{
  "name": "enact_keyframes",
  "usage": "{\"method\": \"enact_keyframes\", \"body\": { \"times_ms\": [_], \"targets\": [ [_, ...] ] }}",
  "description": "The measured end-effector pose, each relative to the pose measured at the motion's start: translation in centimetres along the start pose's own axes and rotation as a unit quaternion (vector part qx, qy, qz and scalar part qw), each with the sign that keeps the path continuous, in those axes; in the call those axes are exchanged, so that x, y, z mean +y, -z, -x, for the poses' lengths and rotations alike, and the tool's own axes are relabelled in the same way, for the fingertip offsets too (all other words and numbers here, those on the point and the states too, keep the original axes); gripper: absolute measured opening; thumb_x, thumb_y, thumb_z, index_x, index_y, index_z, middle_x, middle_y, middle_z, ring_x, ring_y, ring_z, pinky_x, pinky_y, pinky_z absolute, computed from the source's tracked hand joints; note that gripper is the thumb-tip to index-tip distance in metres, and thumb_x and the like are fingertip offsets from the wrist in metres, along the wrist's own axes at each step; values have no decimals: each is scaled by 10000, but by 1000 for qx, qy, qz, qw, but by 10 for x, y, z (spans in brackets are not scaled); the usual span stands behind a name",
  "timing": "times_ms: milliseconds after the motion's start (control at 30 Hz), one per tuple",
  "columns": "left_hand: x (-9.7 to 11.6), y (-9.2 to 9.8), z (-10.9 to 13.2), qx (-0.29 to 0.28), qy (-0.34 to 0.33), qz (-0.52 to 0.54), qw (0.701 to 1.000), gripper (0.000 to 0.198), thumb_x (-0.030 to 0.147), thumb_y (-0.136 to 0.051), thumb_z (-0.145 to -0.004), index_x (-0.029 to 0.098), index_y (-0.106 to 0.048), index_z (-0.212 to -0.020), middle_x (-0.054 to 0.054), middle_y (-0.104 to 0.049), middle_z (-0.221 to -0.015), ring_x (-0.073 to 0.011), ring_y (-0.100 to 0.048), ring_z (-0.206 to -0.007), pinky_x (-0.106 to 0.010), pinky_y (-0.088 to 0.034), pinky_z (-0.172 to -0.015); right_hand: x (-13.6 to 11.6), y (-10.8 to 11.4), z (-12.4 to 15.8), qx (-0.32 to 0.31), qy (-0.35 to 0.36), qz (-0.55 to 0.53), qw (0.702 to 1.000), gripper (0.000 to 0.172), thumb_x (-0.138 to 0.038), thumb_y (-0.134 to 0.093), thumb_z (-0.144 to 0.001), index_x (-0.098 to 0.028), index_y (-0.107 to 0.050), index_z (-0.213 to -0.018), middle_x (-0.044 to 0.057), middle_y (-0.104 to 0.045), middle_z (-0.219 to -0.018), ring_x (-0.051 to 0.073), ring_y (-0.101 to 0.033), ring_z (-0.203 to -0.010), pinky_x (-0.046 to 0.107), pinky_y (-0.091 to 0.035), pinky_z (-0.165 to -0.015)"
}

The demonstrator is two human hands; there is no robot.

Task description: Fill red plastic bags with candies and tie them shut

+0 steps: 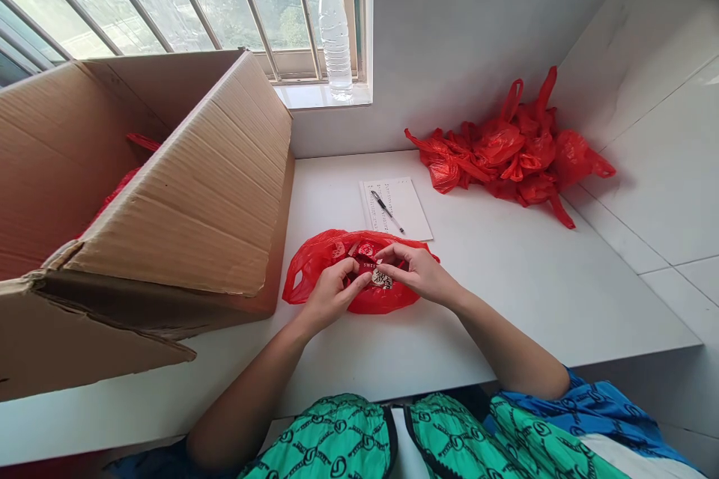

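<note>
One dark red packet (380,281) with pale lettering sits in the middle of one opened red bag (306,258), between two hands; at least two round labels (366,248) show behind it in the bag. The left hand (334,290) has its thumb and forefinger a little apart at the packet's left side; the right hand (419,273) has its thumb and forefinger nearly together at the upper right; whether either pair is clamped on the packet cannot be told. Just beyond the bag lie one notebook (413,206) and, on it, one pen (387,211); to the left stands one open carton (196,194); one bottle (335,30) stands upright on the sill; a heap of red bags (505,150), too tangled to count, lies against the wall.
</note>
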State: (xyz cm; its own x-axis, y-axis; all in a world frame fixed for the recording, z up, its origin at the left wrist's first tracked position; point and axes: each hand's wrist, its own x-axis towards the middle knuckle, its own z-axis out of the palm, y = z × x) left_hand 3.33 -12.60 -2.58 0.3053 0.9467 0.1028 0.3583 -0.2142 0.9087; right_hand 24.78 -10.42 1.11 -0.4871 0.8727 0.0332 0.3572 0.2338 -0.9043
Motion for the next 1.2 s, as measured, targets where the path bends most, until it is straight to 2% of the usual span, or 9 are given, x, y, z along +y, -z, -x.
{"method": "enact_keyframes", "body": {
  "times_ms": [200,367,467,633,767,900,1067,1133,1200],
  "targets": [
    [2,7,-1,41,-19,-98,994,340,457,-506,-955,163,-569,-798,0,-570,-747,-123,-509,-660,-238,-383,-592,5,2,-3,21,50,93,994,203,-280,-509,-974,-224,-691,-1045,21,-744,-988,175,-690,-875,305,-538,-773],
    [-1,17,-2,114,-10,-263,958,285,442,-479,-974,225,-661,-1007,-20,-673,-988,-163,-617,-808,-268,-426,-681,23,5,-9,91,59,294,950,226,-133,-478,-952,-217,-664,-1050,50,-729,-1086,215,-679,-990,348,-523,-833],
    [-2,15,-2,95,-40,-274,956,270,416,-491,-973,264,-644,-1135,-19,-661,-1112,-174,-642,-920,-273,-474,-729,30,-1,-11,81,68,343,933,217,-137,-554,-916,-220,-625,-1104,53,-709,-1115,217,-678,-974,331,-527,-771],
    [-4,3,-3,25,-140,-269,952,266,301,-509,-964,271,-634,-1197,-45,-551,-1363,-224,-539,-1238,-357,-478,-997,34,-18,-15,78,71,399,911,377,-266,-653,-883,-193,-543,-1236,90,-673,-1151,249,-673,-968,322,-515,-673],
    [-6,-4,-4,31,-121,-288,949,371,308,-534,-948,249,-542,-1315,-72,-493,-1432,-242,-529,-1260,-376,-514,-964,33,-22,-19,89,57,421,901,353,-274,-654,-886,-197,-555,-1216,89,-673,-1122,247,-671,-944,297,-483,-609],
    [6,7,-1,70,-130,-309,940,425,317,-535,-951,258,-495,-1370,-78,-563,-1347,-241,-593,-1165,-372,-530,-919,19,0,-9,112,91,389,910,247,-262,-598,-927,-235,-589,-1172,59,-682,-1128,210,-679,-895,280,-474,-615],
    [18,36,20,237,-134,-321,907,248,310,-523,-960,255,-623,-1181,-69,-592,-1223,-225,-587,-1150,-371,-465,-1037,7,45,28,281,74,359,887,244,-409,-518,-973,-232,-634,-1094,63,-698,-1039,216,-672,-890,303,-479,-669],
    [12,41,33,260,-85,-338,901,374,336,-537,-948,236,-539,-1308,-110,-526,-1312,-262,-556,-1205,-413,-456,-1055,12,53,41,278,38,376,883,313,-502,-573,-923,-232,-642,-1066,61,-699,-1007,233,-670,-872,308,-463,-612],
    [0,42,47,245,-33,-364,898,571,372,-553,-931,207,-381,-1450,-163,-449,-1405,-325,-491,-1288,-484,-442,-1061,18,54,51,230,4,371,900,334,-542,-605,-887,-242,-651,-1027,47,-702,-988,231,-672,-840,309,-459,-578]
  ]
}}
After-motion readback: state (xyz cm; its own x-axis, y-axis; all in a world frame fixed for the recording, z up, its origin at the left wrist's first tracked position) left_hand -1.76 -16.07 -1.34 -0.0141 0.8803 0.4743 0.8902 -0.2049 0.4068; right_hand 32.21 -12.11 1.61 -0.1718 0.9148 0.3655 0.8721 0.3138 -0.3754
